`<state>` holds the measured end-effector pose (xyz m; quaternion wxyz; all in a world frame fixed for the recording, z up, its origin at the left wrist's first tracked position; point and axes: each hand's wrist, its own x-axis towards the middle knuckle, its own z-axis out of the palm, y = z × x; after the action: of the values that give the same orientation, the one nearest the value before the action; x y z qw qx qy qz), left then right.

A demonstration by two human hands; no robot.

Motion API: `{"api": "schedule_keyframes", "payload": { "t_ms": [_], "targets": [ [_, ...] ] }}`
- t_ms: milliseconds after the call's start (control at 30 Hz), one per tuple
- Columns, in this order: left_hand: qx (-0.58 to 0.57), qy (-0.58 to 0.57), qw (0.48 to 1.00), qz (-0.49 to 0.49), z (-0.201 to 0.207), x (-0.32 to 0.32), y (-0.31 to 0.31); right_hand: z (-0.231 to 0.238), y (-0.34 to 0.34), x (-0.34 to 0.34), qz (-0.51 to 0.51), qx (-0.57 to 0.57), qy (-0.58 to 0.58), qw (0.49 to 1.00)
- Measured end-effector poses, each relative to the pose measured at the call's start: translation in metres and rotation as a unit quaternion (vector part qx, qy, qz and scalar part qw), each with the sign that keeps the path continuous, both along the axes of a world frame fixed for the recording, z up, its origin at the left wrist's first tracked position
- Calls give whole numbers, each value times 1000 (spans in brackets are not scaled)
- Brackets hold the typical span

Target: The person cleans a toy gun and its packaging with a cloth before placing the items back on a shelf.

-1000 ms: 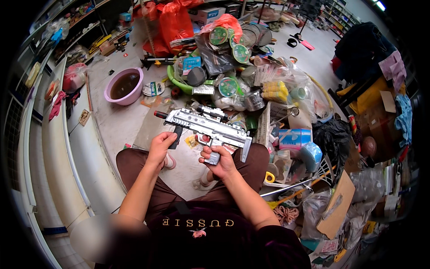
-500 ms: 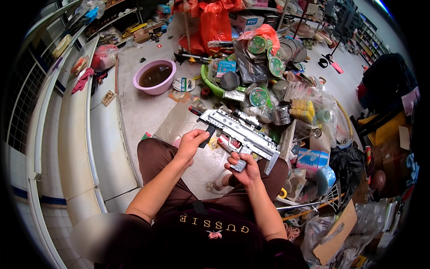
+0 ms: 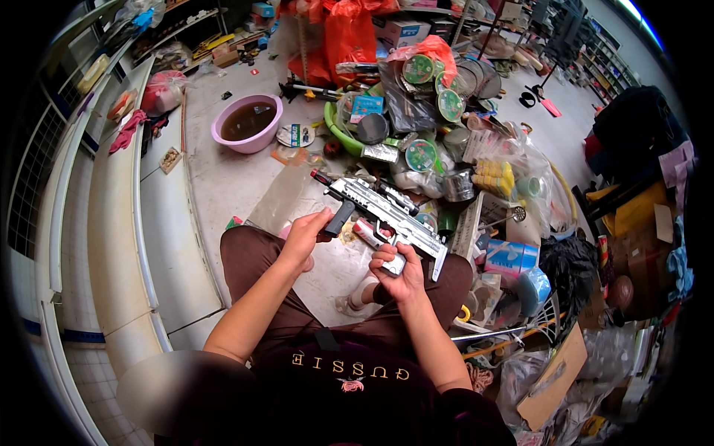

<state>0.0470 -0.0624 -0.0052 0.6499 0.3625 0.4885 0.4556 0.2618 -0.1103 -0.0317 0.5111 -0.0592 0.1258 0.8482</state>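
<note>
A silver toy gun (image 3: pixel 390 215) with a red muzzle tip, a black scope and a black front grip (image 3: pixel 341 218) is held slantwise above my lap, its muzzle toward the upper left. My right hand (image 3: pixel 401 273) is wrapped round its rear pistol grip. Just left of the front grip is my left hand (image 3: pixel 303 236), thumb stretched out and fingers partly hidden; it looks loosened from the grip. A red and white object (image 3: pixel 368 233) shows just below the gun's body, partly covered by it.
A pink basin (image 3: pixel 248 123) of dark water stands at the upper left. Ahead lies a heap of tape rolls, packets and a green basin (image 3: pixel 338 128). Low white shelving (image 3: pixel 178 223) runs along the left. At right are a black bag (image 3: pixel 569 264) and a cardboard piece (image 3: pixel 552 380).
My left hand has come off the black front grip and moved slightly left. The toy gun has shifted and tilted a little in my right hand.
</note>
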Motion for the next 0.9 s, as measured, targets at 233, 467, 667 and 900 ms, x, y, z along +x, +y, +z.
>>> {"api": "schedule_keyframes", "payload": {
  "t_ms": [233, 467, 667, 900],
  "targets": [
    [78, 66, 995, -22, -5, 1, -2, 3, -3, -2, 2, 77, -106, 991],
    [223, 342, 913, 21, 26, 14, -15, 17, -7, -11, -15, 118, -169, 978],
    [254, 403, 879, 13, 35, 15, -20, 15, -9, -11, -12, 104, -144, 984],
    [335, 415, 846, -3, 34, 14, -16, 15, -11, -11, -14, 94, -162, 982]
  ]
}}
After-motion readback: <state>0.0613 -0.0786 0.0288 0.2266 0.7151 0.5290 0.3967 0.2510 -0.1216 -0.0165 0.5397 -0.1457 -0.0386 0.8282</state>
